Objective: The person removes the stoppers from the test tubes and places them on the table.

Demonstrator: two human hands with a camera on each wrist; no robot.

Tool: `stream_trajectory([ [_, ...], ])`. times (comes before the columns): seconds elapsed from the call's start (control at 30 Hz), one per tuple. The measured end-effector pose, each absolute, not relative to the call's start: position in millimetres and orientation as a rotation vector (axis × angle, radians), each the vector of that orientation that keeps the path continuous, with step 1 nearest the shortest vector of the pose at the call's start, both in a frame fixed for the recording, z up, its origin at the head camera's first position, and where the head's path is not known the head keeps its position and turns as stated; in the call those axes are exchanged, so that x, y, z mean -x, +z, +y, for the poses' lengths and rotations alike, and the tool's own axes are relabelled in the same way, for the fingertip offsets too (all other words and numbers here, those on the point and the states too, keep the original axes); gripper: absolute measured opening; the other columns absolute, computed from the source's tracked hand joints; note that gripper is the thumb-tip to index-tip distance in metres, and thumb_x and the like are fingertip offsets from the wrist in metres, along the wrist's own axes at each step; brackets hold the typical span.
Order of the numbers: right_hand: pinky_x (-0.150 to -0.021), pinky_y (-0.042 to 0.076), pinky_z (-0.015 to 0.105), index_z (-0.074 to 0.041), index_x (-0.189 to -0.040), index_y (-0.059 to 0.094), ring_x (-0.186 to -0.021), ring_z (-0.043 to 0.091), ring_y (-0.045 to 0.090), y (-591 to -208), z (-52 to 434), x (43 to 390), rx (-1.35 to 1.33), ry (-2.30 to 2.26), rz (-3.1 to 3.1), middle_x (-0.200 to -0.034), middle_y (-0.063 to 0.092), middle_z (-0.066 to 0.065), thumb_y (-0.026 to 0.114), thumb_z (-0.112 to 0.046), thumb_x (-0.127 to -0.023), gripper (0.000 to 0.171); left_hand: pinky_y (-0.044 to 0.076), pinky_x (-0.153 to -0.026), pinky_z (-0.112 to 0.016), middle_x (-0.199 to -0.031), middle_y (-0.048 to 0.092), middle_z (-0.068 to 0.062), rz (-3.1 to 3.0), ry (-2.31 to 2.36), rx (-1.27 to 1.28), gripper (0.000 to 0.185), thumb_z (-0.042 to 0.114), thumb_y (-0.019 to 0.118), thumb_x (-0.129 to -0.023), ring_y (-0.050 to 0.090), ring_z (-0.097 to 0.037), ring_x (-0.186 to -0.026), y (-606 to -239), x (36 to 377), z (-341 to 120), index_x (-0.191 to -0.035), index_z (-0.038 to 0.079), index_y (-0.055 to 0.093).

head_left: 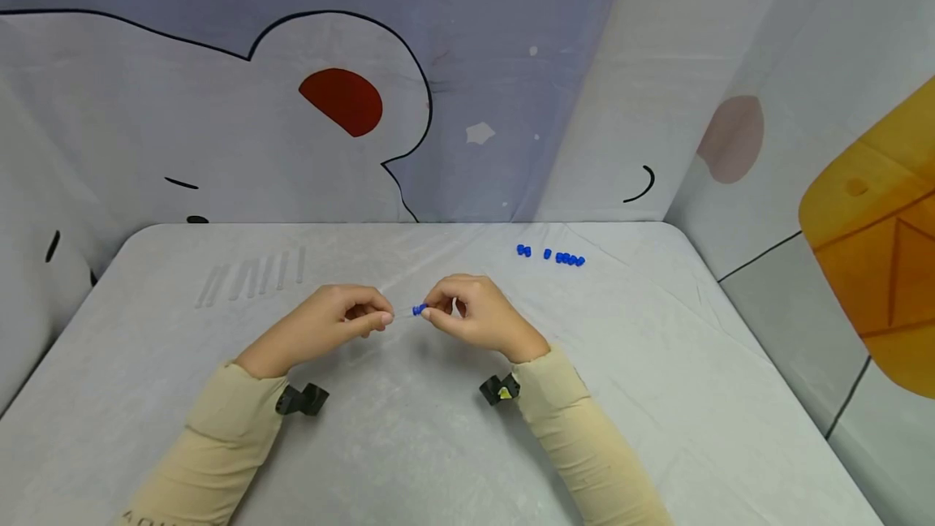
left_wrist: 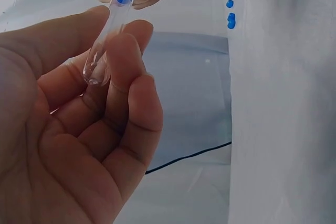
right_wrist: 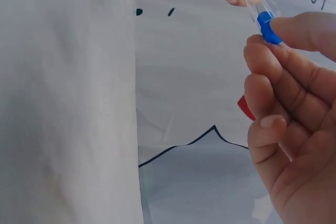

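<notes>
Between thumb and fingers, my left hand (head_left: 332, 321) holds a clear test tube (left_wrist: 100, 59), its rounded end toward the palm in the left wrist view. At the tube's mouth sits a small blue stopper (right_wrist: 268, 27), which my right hand (head_left: 475, 313) pinches between thumb and index finger. Part of the stopper shows inside the clear wall in the left wrist view. The two hands face each other above the middle of the table, the tube bridging them.
Several clear tubes (head_left: 252, 278) lie in a row on the white-covered table (head_left: 409, 445) at the left. Several blue stoppers (head_left: 570, 259) are lined up at the back right. Printed cloth walls (head_left: 497, 63) rise along the table's back and sides.
</notes>
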State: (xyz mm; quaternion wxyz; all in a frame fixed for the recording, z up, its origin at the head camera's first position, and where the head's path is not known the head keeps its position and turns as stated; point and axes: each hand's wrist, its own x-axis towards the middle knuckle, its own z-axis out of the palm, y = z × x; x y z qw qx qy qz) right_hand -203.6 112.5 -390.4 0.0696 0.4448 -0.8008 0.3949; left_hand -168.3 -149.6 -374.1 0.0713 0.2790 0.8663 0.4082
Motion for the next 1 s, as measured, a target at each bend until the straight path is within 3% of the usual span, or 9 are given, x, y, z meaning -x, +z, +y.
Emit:
stream_trajectory([
  [0.17,-0.063,0.046,0.025,-0.01,-0.093,0.074,-0.075,0.005,0.057,-387.6,111.8,203.5,-1.338,1.179,-2.477,-0.084,0.067,-0.004,0.072,-0.012,-0.094,0.003,0.051,-0.067,-0.029,-0.087,0.069,0.003,2.612,1.228,-0.826,0.011,0.022,0.067,-0.101,0.061,-0.012,-0.075,-373.4,168.6,-150.3,-0.102,0.014,0.074],
  [0.37,-0.062,0.043,0.022,-0.011,-0.099,0.074,-0.077,0.004,0.056,-385.8,114.2,203.4,-1.385,1.184,-2.599,-0.087,0.066,-0.006,0.071,-0.014,-0.096,0.005,0.052,-0.068,-0.03,-0.087,0.069,0.006,2.61,1.202,-0.862,0.012,0.023,0.065,-0.102,0.061,-0.011,-0.076,-374.6,169.7,-151.8,-0.102,0.014,0.074],
  [0.67,-0.06,0.042,0.02,-0.005,-0.102,0.077,-0.069,0.003,0.047,-387.3,117.8,204.1,-1.547,1.178,-2.472,-0.09,0.068,-0.003,0.07,-0.009,-0.097,0.01,0.055,-0.073,-0.031,-0.093,0.069,0.007,2.601,1.165,-0.937,0.014,0.017,0.062,-0.103,0.063,-0.008,-0.079,-375.3,170.9,-152.7,-0.108,0.013,0.074],
  [1.0,-0.059,0.043,0.021,-0.005,-0.1,0.078,-0.067,0.002,0.047,-385.6,119.7,205.8,-1.633,1.23,-2.38,-0.088,0.069,-0.001,0.072,-0.006,-0.095,0.008,0.053,-0.072,-0.03,-0.094,0.068,0.01,2.579,1.168,-0.969,0.016,0.022,0.062,-0.102,0.061,-0.007,-0.08,-373.9,170.1,-153.0,-0.11,0.015,0.074],
])
